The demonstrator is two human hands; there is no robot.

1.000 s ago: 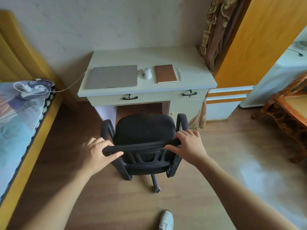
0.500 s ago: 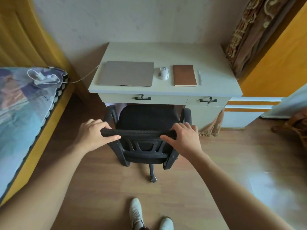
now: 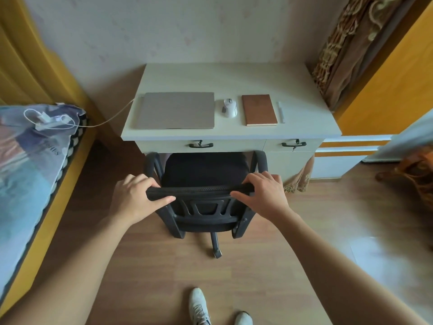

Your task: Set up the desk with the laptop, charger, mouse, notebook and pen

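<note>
A closed grey laptop (image 3: pixel 177 110) lies on the left of the pale desk (image 3: pixel 225 77). Right of it sit a white mouse (image 3: pixel 229 107), a brown notebook (image 3: pixel 259 109) and a pale pen (image 3: pixel 281 112). A white cable (image 3: pixel 112 118) runs from the laptop's left side to a charger (image 3: pixel 48 120) on the bed. A black office chair (image 3: pixel 203 174) stands with its seat partly under the desk. My left hand (image 3: pixel 138 195) grips the left end of its backrest top. My right hand (image 3: pixel 264 193) grips the right end.
A bed (image 3: pixel 30 174) with patterned bedding and a yellow frame runs along the left. A brown curtain (image 3: pixel 339 50) and an orange cabinet (image 3: pixel 386 73) stand to the right of the desk. Wooden furniture (image 3: pixel 417 174) is at the far right. My white shoes (image 3: pixel 199 306) stand on the wood floor.
With both hands holding its backrest, the chair has rolled forward until its seat went under the desk. I have stepped closer to the desk.
</note>
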